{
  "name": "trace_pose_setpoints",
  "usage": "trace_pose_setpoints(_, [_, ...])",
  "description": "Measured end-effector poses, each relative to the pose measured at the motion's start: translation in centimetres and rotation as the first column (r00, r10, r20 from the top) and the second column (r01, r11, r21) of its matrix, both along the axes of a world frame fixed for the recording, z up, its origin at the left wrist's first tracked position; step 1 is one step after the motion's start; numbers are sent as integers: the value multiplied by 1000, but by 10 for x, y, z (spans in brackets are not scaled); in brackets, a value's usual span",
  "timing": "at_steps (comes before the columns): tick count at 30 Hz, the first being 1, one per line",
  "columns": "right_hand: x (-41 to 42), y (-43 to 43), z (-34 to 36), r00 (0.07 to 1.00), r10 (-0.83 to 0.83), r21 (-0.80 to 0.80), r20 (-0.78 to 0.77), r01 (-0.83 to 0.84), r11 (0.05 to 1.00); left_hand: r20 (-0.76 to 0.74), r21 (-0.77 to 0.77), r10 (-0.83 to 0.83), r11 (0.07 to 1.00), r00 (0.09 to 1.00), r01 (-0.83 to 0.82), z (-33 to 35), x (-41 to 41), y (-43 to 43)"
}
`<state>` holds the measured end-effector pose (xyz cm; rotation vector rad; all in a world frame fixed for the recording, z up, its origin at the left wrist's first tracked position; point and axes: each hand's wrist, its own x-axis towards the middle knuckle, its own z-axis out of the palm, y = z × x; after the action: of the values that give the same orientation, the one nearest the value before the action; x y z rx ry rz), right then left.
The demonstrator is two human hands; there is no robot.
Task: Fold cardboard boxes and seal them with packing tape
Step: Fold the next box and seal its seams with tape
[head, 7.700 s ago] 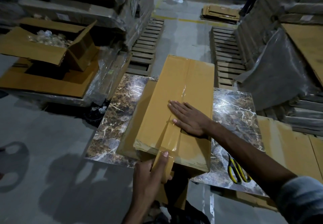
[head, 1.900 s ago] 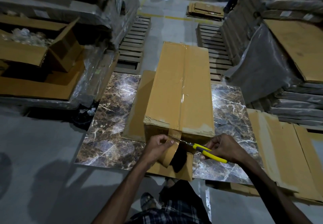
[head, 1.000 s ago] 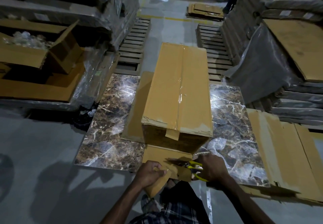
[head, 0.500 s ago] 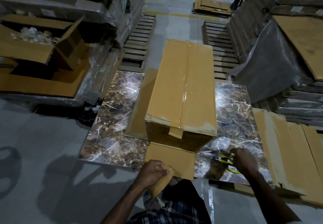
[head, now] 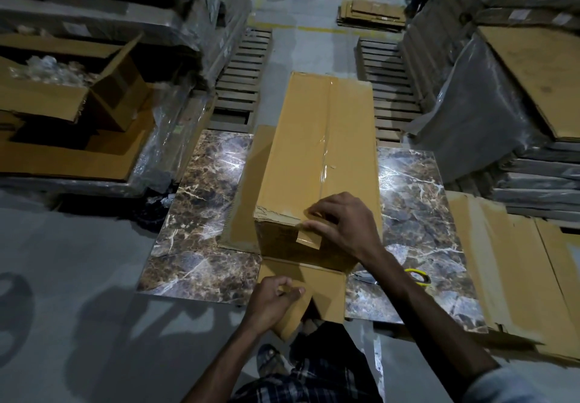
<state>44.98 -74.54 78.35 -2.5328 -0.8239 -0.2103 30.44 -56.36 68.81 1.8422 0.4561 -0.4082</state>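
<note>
Seen from the head camera, a long cardboard box (head: pixel 314 151) lies lengthwise on a marble-patterned tabletop (head: pixel 201 214), taped along its top seam. The right hand (head: pixel 342 223) has just left the yellow-handled scissors (head: pixel 417 277), which now lie alone on the tabletop to the right, and has come to the box's near end. Its fingers are bent over the top edge and its thumb presses the cut tape end (head: pixel 309 239) against the end face. The left hand (head: pixel 271 302), low and close to the body, curls its fingers around the brown tape roll (head: pixel 293 314). This seam looks nearly sealed, with only the tab left to smooth. Several seconds earlier the tape ran uncut from roll to box, and the right palm lay flat on the top.
</note>
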Motion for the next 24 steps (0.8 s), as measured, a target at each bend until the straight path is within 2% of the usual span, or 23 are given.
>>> trace_pose_setpoints(5, [0,0,-25,961,-7,-36,277,18,999,-9,-1,25,1000,1000,-25,2,-1,-1])
trace_pose_setpoints(7, [0,-2,-28,943,29,-62,332,-9,998,-8,17,25,1000,1000,-25,2,-1,-3])
trace_pose_setpoints(10, [-2,-9,-35,921,151,-131,359,-110,985,-8,14,26,1000,1000,-26,2,-3,-4])
trace_pose_setpoints(13, [-6,-16,-40,900,193,-171,392,-135,976,-16,4,14,1000,1000,-14,-1,-3,-5])
trace_pose_setpoints(21, [-8,-13,-37,922,194,-262,336,-107,959,-12,30,-7,1000,1000,7,-2,-4,-7])
trace_pose_setpoints(24, [-12,-3,-31,951,71,-160,300,-23,987,-10,23,-3,1000,1000,4,0,-6,-7])
